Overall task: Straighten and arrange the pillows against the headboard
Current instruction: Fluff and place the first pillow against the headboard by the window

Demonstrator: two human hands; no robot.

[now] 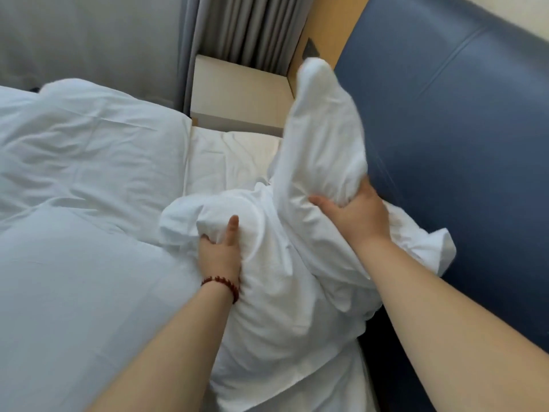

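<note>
Both forearms reach in; left hand [220,248] bunches the lower pillow [267,292] on the mattress, right hand [355,212] is clamped on the upright pillow [323,138] leaning at the blue headboard [445,144]; better to square corners first, then press each flat against it

No readable text, labels, brands, numbers or signs anywhere in view.

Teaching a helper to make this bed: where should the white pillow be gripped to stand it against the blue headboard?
Grip the pillow at its two bunched ends, coming from the mattress side. The right hand clutches the raised end nearest the headboard; the left hand pinches the lower end.
</note>
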